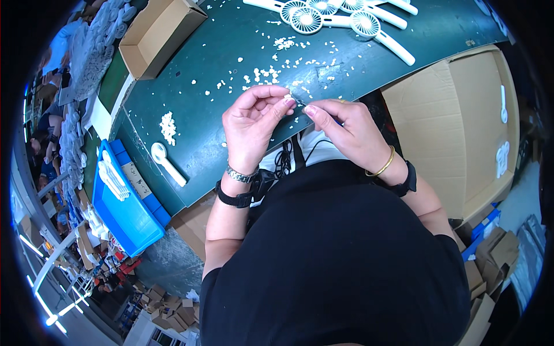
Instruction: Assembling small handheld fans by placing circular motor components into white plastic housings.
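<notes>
Cream piece [288, 97] sits in left fingers [281, 106]; blue bin [130, 228] bears illegible tan label [136, 180].

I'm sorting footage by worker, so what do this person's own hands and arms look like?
The left hand and right hand are ungloved. Behind the left: a silver-coloured link band, then a black strap. Behind the right: a thin gold-coloured bangle, then a second black strap. The black sleeves are short.

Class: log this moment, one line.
left hand: pinching small cream piece; right hand: close by, hold unclear; green tabletop: cream pieces, white plastic fans
</notes>
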### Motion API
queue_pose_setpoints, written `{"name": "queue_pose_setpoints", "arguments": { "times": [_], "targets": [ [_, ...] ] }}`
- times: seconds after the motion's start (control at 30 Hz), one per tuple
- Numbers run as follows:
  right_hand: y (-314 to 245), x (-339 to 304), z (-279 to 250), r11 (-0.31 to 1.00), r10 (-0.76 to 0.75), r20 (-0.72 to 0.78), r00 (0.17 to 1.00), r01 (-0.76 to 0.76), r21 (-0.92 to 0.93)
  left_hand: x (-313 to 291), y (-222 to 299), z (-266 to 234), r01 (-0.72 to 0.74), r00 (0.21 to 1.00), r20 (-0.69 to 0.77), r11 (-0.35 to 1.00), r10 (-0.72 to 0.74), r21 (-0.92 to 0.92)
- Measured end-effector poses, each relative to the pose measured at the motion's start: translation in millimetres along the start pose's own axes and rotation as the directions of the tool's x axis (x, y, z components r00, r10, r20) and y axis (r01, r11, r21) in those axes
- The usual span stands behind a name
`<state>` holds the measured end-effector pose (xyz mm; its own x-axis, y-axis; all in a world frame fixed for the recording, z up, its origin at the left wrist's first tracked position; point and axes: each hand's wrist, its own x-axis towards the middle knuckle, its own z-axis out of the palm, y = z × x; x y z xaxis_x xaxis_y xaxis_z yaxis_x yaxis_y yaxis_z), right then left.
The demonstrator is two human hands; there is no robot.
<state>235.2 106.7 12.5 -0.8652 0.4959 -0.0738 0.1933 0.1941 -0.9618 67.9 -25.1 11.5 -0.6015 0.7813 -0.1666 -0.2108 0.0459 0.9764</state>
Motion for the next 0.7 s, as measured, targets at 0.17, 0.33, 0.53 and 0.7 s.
{"name": "queue_pose_setpoints", "arguments": {
  "times": [0.17, 0.33, 0.53, 0.7],
  "targets": [
    [-3.0, 1.0, -0.6, 1.000, 0.002, -0.004, 1.000, -0.002, -0.008, 0.1, 1.0, -2.2, 0.015, 1.000, 0.008, 1.000, -0.015, -0.002],
    [-4.5, 1.3, -1.0, 1.000, 0.002, -0.001, 1.000, -0.002, -0.022, 0.8, 5.4, -1.8, 0.020, 1.000, 0.009, 0.999, -0.020, 0.025],
    [-1.3, 1.0, 1.8, 1.000, -0.004, -0.026, 1.000, 0.004, -0.008, 1.7, 6.2, -0.6, -0.007, 1.000, 0.010, 0.998, 0.006, 0.057],
    [-1.6, 1.7, 2.2, 1.000, -0.019, -0.038, 0.999, 0.019, -0.004, 2.1, 5.2, -1.2, -0.002, 1.000, 0.021, 0.999, 0.001, 0.054]
  ]
}}
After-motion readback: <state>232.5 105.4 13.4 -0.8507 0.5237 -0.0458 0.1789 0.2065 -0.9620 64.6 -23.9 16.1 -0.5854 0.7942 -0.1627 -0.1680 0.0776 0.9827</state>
